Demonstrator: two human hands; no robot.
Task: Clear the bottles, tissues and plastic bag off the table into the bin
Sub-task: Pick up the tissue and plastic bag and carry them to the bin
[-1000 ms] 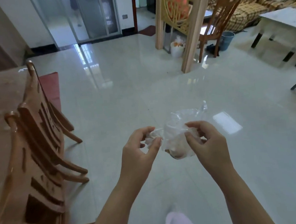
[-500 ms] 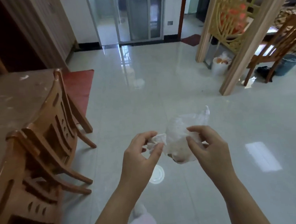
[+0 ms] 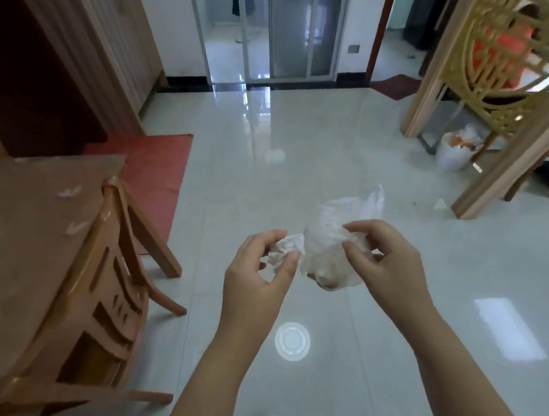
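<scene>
Tissues [image 3: 286,249], crumpled into a white wad, are being pinched by the left hand [image 3: 255,280] between thumb and curled fingertips, the grip closed tight on the paper. Touching the wad on its right, the plastic bag [image 3: 331,252] is being gripped by the right hand [image 3: 387,265], thumb and forefinger closed on its clear film while the other fingers are being kept bent behind it. Something pale brown is being carried inside the bag; what it is cannot be told. Both hands are being held in mid-air, above the glossy tiled floor [image 3: 296,173]. A round white lid [image 3: 292,340] is lying on the tiles below the hands. At the left, the table [image 3: 24,231] is being flanked by a wooden chair [image 3: 109,284]. A white bin [image 3: 454,153] is standing well apart at the far right, just beside a latticed wooden screen [image 3: 501,78].
</scene>
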